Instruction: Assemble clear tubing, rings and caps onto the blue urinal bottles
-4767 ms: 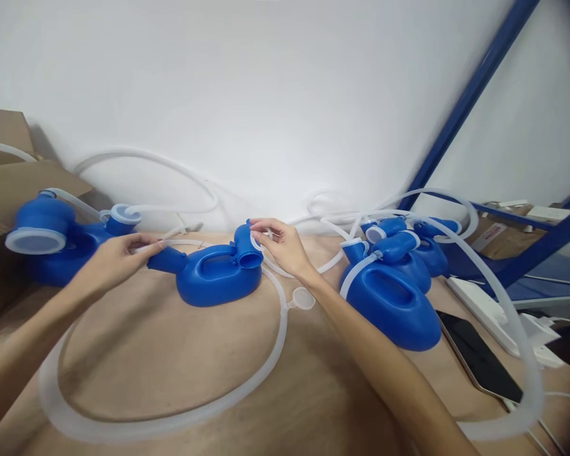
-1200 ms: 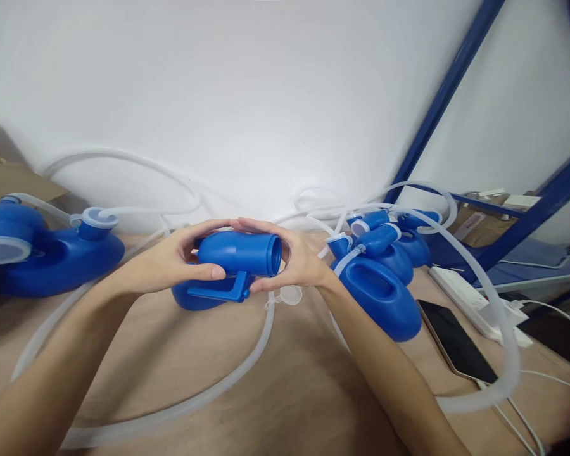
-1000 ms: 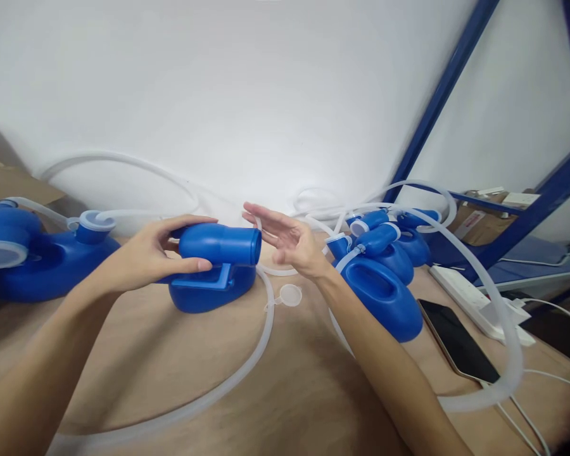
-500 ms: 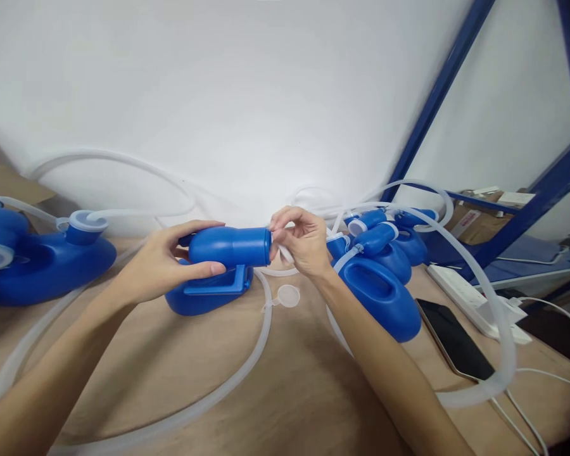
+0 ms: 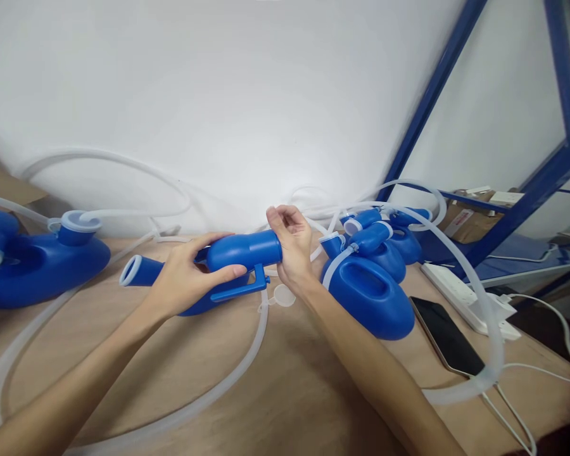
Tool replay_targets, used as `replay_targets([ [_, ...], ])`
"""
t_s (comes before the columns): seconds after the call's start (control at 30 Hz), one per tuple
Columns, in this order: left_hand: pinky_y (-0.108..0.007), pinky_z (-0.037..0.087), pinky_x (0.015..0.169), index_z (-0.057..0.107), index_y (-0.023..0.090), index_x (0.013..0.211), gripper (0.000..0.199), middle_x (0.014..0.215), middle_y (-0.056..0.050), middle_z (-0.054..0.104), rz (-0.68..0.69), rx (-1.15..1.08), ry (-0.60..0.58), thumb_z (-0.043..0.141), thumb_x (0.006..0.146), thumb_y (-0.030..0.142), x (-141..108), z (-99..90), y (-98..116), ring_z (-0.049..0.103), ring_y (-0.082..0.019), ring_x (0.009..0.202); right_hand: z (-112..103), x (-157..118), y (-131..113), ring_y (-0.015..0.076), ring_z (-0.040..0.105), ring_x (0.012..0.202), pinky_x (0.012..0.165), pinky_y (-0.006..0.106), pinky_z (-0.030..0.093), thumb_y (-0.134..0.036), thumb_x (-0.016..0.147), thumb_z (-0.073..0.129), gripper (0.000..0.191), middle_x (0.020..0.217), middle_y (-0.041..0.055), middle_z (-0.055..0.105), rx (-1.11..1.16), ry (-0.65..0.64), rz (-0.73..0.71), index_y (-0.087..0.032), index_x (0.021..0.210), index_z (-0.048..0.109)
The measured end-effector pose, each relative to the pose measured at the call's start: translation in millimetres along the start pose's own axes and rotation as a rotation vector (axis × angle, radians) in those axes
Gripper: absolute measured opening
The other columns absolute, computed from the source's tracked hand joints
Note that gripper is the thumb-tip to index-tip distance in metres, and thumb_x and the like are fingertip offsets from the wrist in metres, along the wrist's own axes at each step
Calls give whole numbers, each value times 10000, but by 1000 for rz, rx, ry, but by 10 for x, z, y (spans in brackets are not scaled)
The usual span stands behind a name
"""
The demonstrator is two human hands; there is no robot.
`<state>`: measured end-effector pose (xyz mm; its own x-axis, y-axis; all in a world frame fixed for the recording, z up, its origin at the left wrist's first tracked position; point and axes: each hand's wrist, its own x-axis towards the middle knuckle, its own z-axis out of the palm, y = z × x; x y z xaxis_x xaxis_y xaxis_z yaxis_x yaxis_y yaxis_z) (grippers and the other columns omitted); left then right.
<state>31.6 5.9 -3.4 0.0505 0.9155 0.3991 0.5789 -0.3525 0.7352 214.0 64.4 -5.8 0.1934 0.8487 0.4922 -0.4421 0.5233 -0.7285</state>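
My left hand [image 5: 185, 275] is closed around a blue plastic urinal cup [image 5: 247, 250] with a side handle [image 5: 237, 291], holding it nearly level. My right hand [image 5: 294, 244] presses against the cup's right end, its fingers curled and its wrist bent. Whatever those fingers hold is hidden by the hand and the rim. Below and behind the cup lies a blue urinal bottle, its open neck [image 5: 142, 271] pointing left. A translucent cap [image 5: 284, 295] lies on the table beside a clear hose [image 5: 254, 354], just under my right wrist.
Several blue bottles [image 5: 370, 297] with hoses stand at the right, and more [image 5: 42, 269] at the left. A phone [image 5: 446, 335] and a white power strip [image 5: 456, 294] lie on the wooden table [image 5: 294, 392]. Hose loops rest along the white wall. A blue metal frame [image 5: 432, 107] rises at right.
My right hand has turned and now presses the cup's end. The small white piece it pinched is out of sight. The cup has shifted right, uncovering the bottle's neck.
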Motion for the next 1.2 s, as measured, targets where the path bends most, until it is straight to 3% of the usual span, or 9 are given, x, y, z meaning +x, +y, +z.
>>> replay_targets([
  [0.1, -432, 603, 881, 723, 245, 1283, 796, 1210, -74, 759, -26, -33, -4, 769, 681, 764, 7, -24, 11, 703, -341, 1076, 14, -14, -21, 170, 652, 1000, 883, 292, 526, -584, 808, 777, 383, 1040, 1, 709, 96, -156, 119, -266, 1008, 706],
  [0.17, -444, 605, 887, 725, 237, 1283, 792, 1191, -74, 766, -37, -32, -8, 740, 702, 775, 11, -45, 32, 717, -333, 1025, 8, -6, -57, 209, 638, 1222, 1025, 342, 508, -667, 894, 644, 462, 1234, 32, 711, 166, -270, 186, -285, 1146, 702],
  [0.23, -443, 607, 883, 733, 235, 1279, 798, 1176, -74, 775, -23, 6, -13, 736, 698, 782, 11, -65, 59, 719, -335, 1021, -14, 12, -96, 239, 633, 1298, 1080, 399, 497, -717, 945, 525, 524, 1318, 47, 695, 182, -346, 217, -303, 1230, 670],
  [0.33, -431, 609, 860, 744, 246, 1275, 816, 1190, -76, 782, 22, 112, 12, 747, 671, 795, -1, -83, 101, 711, -344, 1052, -50, 29, -139, 261, 687, 1239, 1063, 442, 518, -724, 967, 484, 531, 1260, 49, 723, 77, -345, 147, -313, 1263, 642],
  [0.53, -410, 592, 814, 734, 241, 1252, 773, 1130, -82, 795, 131, 278, 96, 730, 699, 781, -53, -65, 131, 727, -304, 939, -47, -46, -149, 248, 710, 1152, 1060, 419, 519, -780, 969, 422, 627, 1061, 59, 784, -134, -367, 22, -267, 1207, 693],
  [0.83, -364, 557, 784, 723, 212, 1196, 652, 1053, -72, 791, 355, 346, 93, 753, 761, 696, -91, -90, 114, 721, -265, 880, -48, -101, -260, 263, 724, 1112, 1000, 444, 534, -874, 920, 342, 732, 952, 52, 779, -135, -432, 13, -291, 1149, 720],
  [1.03, -362, 558, 811, 714, 248, 1193, 626, 1044, -49, 788, 350, 341, 99, 751, 758, 697, -95, -60, 106, 716, -257, 874, -66, -70, -231, 250, 734, 1045, 1008, 419, 538, -910, 887, 331, 788, 883, 48, 772, -140, -473, 65, -269, 1086, 744],
  [1.2, -387, 563, 896, 706, 242, 1240, 674, 1121, -68, 773, 384, 330, 84, 753, 752, 705, -87, -17, 41, 719, -271, 942, -93, -80, -196, 241, 717, 1101, 1063, 418, 499, -840, 955, 301, 734, 993, 43, 787, -116, -575, 41, -289, 1138, 750],
])
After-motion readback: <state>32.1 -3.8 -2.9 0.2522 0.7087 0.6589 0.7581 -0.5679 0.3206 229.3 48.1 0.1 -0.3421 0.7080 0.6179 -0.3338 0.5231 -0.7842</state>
